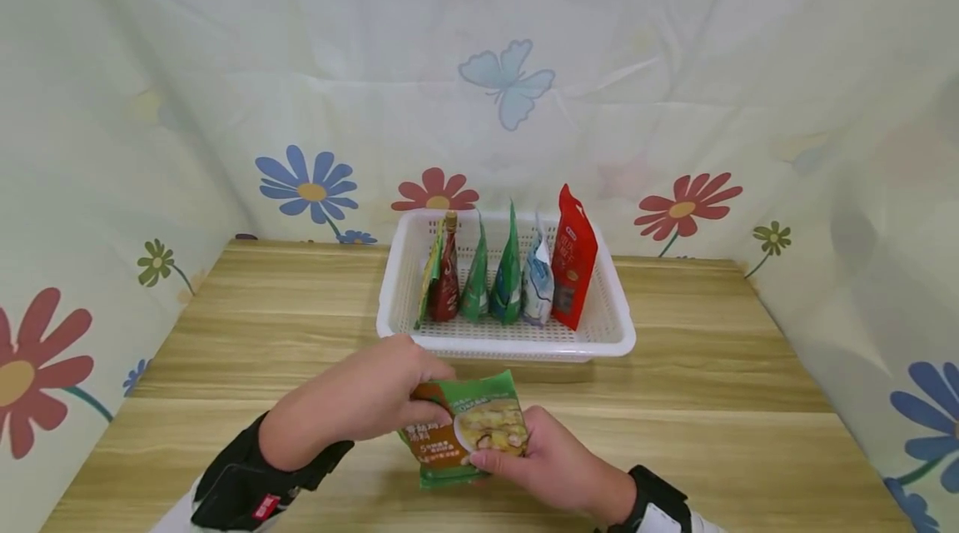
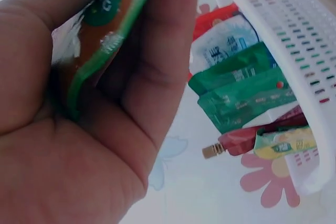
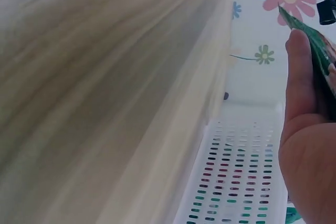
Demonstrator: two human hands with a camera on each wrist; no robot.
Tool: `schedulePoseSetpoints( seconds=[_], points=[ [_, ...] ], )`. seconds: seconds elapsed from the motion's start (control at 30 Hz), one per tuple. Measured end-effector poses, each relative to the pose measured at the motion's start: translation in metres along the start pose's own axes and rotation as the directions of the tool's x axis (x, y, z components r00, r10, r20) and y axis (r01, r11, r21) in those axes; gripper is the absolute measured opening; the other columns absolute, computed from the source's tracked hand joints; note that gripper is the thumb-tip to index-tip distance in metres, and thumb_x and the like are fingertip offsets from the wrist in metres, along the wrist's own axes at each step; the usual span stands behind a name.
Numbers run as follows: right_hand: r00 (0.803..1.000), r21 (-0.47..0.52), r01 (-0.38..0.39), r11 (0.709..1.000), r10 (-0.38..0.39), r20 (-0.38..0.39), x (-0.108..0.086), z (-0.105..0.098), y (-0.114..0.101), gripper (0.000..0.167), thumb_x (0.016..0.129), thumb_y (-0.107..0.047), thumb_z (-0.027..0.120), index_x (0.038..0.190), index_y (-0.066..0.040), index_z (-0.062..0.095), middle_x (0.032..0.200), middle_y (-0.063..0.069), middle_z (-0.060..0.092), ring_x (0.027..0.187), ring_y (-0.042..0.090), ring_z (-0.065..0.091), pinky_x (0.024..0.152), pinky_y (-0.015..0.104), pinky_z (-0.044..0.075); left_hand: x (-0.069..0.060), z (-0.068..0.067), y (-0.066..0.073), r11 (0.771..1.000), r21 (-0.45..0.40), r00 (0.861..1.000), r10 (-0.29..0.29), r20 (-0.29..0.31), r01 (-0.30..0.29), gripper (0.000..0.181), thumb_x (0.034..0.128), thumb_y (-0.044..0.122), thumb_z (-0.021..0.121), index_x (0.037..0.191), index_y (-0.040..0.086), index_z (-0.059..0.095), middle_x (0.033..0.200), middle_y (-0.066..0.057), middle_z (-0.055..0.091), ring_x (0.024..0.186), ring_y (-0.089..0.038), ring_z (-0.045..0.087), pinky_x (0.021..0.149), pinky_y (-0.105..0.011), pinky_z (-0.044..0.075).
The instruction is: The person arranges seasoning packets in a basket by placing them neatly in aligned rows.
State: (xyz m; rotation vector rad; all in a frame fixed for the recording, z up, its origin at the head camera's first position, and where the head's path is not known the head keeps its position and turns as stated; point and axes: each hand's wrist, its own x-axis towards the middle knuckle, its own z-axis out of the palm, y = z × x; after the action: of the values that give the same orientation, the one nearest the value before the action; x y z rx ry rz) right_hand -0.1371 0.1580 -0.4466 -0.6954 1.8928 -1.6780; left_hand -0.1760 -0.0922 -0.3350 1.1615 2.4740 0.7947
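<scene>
Both hands hold a green and brown seasoning packet [image 1: 487, 429] with a bowl of food pictured on its front, in front of the basket in the head view. My left hand [image 1: 375, 390] grips its upper left side, thumb on the front. The right hand [image 1: 558, 460] pinches its lower right side, thumb across the printed picture. In the left wrist view, the packet [image 2: 100, 40] lies between the thumb and the curled fingers. The right wrist view shows only the packet's green edge [image 3: 304, 29] beside a finger.
Behind the hands stands a white perforated basket [image 1: 509, 347]. In it, in a row, are a yellow-green packet [image 1: 429, 279], a dark red pouch with a spout [image 1: 447, 279], two green packets [image 1: 507, 283], a white-blue packet [image 1: 538, 283] and a tall red bag [image 1: 573, 258]. A flowered curtain surrounds the wooden table [image 1: 300, 300].
</scene>
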Motion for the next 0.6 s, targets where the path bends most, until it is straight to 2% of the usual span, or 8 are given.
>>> schedulePoseSetpoints(
  seconds=[0.1, 0.17, 0.23, 0.27, 0.37, 0.53, 0.57, 0.6],
  points=[
    [0.999, 0.023, 0.001, 1.000, 0.000, -0.043, 0.001, -0.002, -0.004, 0.033, 0.101, -0.020, 0.065, 0.130, -0.004, 0.062, 0.124, 0.018, 0.071, 0.102, 0.011, 0.072, 0.086, 0.031, 0.060, 0.002, -0.002, -0.001, 0.999, 0.027, 0.996, -0.019, -0.083, 0.022, 0.011, 0.0871, 0.021, 0.082, 0.094, 0.016, 0.075, 0.085, 0.008, 0.075, 0.072, 0.003, 0.064, 0.064, -0.017, 0.053],
    [0.996, 0.038, 0.038, 0.999, -0.035, -0.078, 0.003, -0.004, -0.008, 0.036, 0.101, -0.017, 0.065, 0.133, 0.000, 0.059, 0.126, 0.022, 0.068, 0.104, 0.014, 0.072, 0.086, 0.040, 0.061, 0.002, -0.004, 0.000, 0.999, 0.031, 0.984, -0.037, -0.174, 0.043, 0.015, 0.0863, 0.022, 0.083, 0.097, 0.016, 0.074, 0.092, 0.002, 0.076, 0.078, -0.002, 0.068, 0.066, -0.019, 0.057],
    [0.988, 0.035, 0.090, 0.995, -0.085, -0.128, 0.006, -0.008, -0.012, 0.038, 0.102, -0.014, 0.063, 0.136, 0.002, 0.055, 0.129, 0.026, 0.065, 0.105, 0.015, 0.073, 0.085, 0.047, 0.060, 0.003, -0.006, 0.000, 0.997, 0.017, 0.957, -0.067, -0.281, 0.075, 0.021, 0.0855, 0.023, 0.084, 0.101, 0.017, 0.072, 0.097, -0.001, 0.077, 0.081, -0.007, 0.071, 0.067, -0.022, 0.058],
    [0.981, 0.033, 0.115, 0.993, -0.109, -0.158, 0.007, -0.009, -0.014, 0.039, 0.102, -0.013, 0.063, 0.137, 0.002, 0.054, 0.130, 0.027, 0.064, 0.105, 0.016, 0.073, 0.084, 0.048, 0.060, 0.004, -0.007, 0.001, 0.996, 0.000, 0.937, -0.089, -0.338, 0.094, 0.024, 0.0852, 0.023, 0.084, 0.104, 0.017, 0.071, 0.098, -0.002, 0.076, 0.079, -0.009, 0.070, 0.067, -0.023, 0.059],
    [0.951, 0.002, 0.175, 0.985, -0.168, -0.260, 0.013, -0.013, -0.021, 0.041, 0.102, -0.010, 0.062, 0.140, -0.001, 0.052, 0.132, 0.027, 0.062, 0.106, 0.016, 0.073, 0.083, 0.046, 0.061, 0.007, -0.009, 0.001, 0.988, -0.064, 0.854, -0.154, -0.497, 0.141, 0.031, 0.0863, 0.024, 0.084, 0.111, 0.015, 0.067, 0.095, -0.002, 0.076, 0.076, -0.009, 0.070, 0.067, -0.026, 0.059],
    [0.863, -0.127, 0.212, 0.969, -0.247, -0.442, 0.025, -0.015, -0.027, 0.041, 0.103, -0.009, 0.060, 0.143, -0.004, 0.052, 0.136, 0.020, 0.062, 0.113, 0.014, 0.069, 0.088, 0.036, 0.061, 0.016, -0.004, -0.002, 0.968, -0.203, 0.672, -0.248, -0.698, 0.146, 0.032, 0.0889, 0.017, 0.081, 0.112, 0.007, 0.061, 0.089, -0.004, 0.073, 0.078, -0.012, 0.072, 0.072, -0.032, 0.061],
    [0.842, -0.154, 0.219, 0.963, -0.267, -0.468, 0.027, -0.015, -0.027, 0.040, 0.103, -0.008, 0.059, 0.141, -0.002, 0.053, 0.136, 0.021, 0.062, 0.114, 0.014, 0.068, 0.088, 0.035, 0.061, 0.018, -0.001, -0.002, 0.965, -0.225, 0.647, -0.256, -0.718, 0.132, 0.031, 0.0890, 0.016, 0.081, 0.111, 0.005, 0.062, 0.090, -0.005, 0.073, 0.079, -0.014, 0.073, 0.074, -0.032, 0.061],
    [0.822, -0.184, 0.225, 0.957, -0.288, -0.491, 0.029, -0.014, -0.026, 0.038, 0.103, -0.007, 0.058, 0.140, 0.000, 0.055, 0.136, 0.021, 0.063, 0.114, 0.013, 0.068, 0.089, 0.035, 0.061, 0.021, 0.001, -0.001, 0.962, -0.246, 0.633, -0.262, -0.728, 0.116, 0.031, 0.0893, 0.016, 0.081, 0.111, 0.004, 0.062, 0.092, -0.006, 0.073, 0.081, -0.016, 0.074, 0.075, -0.033, 0.062]
  ],
)
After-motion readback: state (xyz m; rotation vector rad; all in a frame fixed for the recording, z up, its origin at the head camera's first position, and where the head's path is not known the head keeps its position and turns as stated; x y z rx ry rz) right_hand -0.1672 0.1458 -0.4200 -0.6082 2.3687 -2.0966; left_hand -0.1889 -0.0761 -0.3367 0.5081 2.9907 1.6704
